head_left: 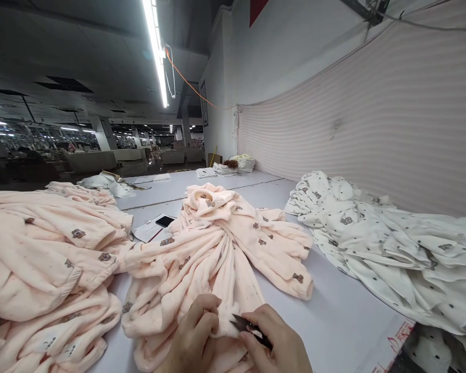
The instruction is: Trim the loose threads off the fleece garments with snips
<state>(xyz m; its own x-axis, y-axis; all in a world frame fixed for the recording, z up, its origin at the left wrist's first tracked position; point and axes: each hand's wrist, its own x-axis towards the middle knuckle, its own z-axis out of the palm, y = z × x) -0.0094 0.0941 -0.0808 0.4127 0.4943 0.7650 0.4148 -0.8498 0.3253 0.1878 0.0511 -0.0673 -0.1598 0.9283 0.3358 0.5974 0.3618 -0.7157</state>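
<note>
Garment (pixel 213 259), pale peach, plush-looking, scattered with small dark motifs; loosely heaped on the table (pixel 334 305), creased into folds radiating from the middle, one sleeve extended rightward. Snips (pixel 253 329), dark, small; held over the garment's near part, blades pointed leftward, slightly parted.

The peach garment (pixel 225 259) is matt, plush-looking cloth, the near snips (pixel 239 323) have dark metal blades, the far phone (pixel 165 221) a smooth dark face, the tabletop (pixel 349 305) looks smooth, and the right-hand pile (pixel 373 233) is soft matt cloth.
</note>
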